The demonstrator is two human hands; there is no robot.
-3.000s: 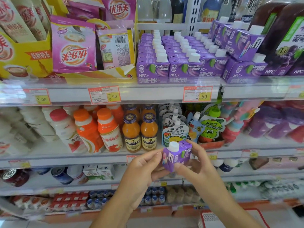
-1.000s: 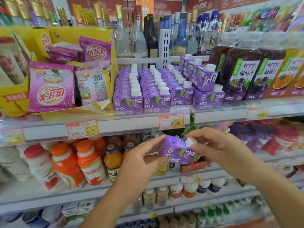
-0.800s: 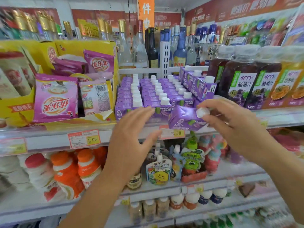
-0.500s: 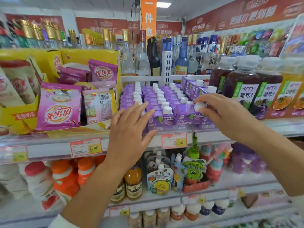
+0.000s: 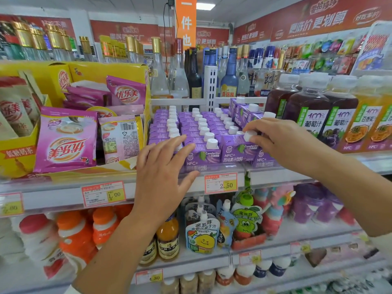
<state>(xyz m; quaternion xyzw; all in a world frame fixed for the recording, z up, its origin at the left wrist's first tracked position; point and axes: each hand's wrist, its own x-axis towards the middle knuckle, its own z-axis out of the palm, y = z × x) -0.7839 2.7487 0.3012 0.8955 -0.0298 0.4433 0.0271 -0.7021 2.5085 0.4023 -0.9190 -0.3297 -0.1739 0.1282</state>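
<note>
Right hand point(image 5: 284, 143) pinching purple carton point(image 5: 234, 148) by cap, left hand point(image 5: 165, 172) spread, partly hiding left carton row point(image 5: 159, 129)

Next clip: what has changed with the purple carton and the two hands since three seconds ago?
The purple carton went up from in front of the lower shelf to the front row of matching cartons on the upper shelf. The left hand let go and now hovers open before that row; the right hand still pinches its white cap. The pink sachets and price tags stayed put.
</note>
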